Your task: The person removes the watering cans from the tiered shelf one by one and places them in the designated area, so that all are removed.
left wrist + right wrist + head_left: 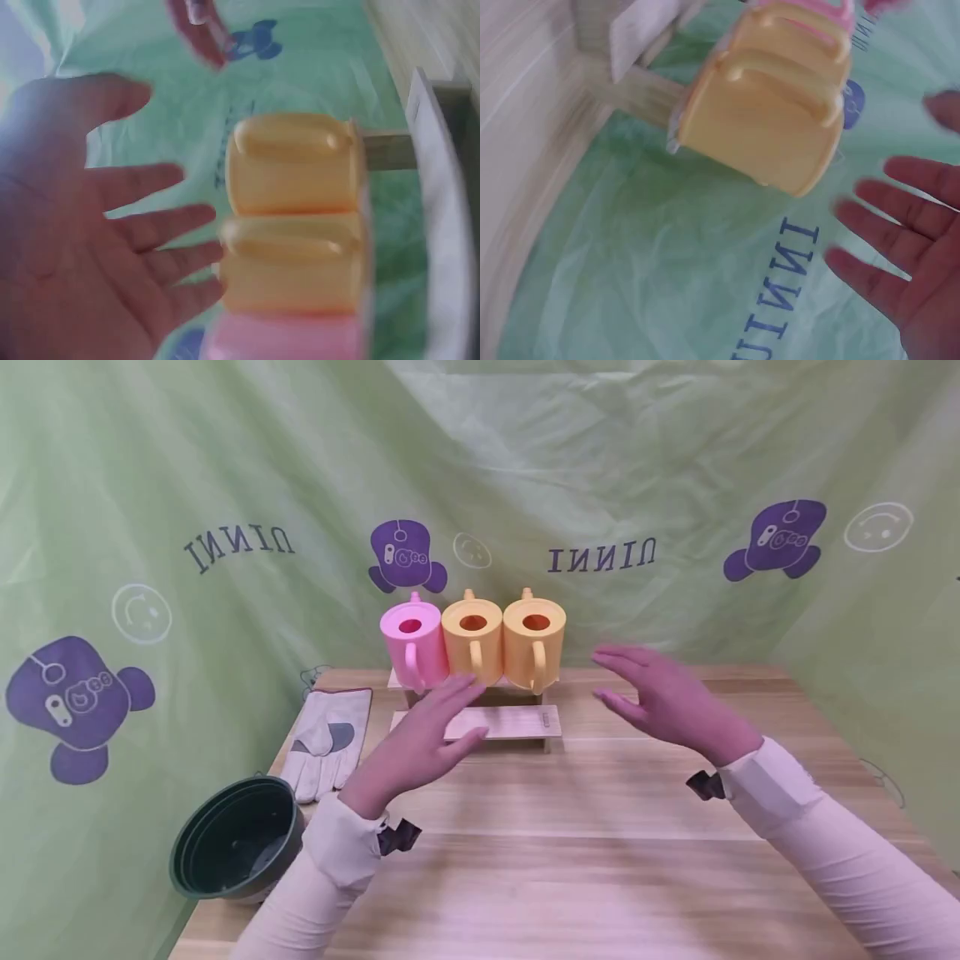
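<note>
At the near left of the table [487, 877] stands a dark green pot [201, 847]. The left hand [416, 739] is open and holds nothing; its fingertips are close to the watering cans, but I cannot tell if they touch. The right hand [675, 703], equally open and without any object, is to the right of them. Farther, at left, lies a pale glove [327, 742]. On the upper step of a wooden stand [517, 722], one pink watering can [429, 652] and two yellow watering cans [520, 653] stand upright, side by side. Each body's axis is vertical; the handles face near, the spouts point far, toward the green cloth [510, 443].
</note>
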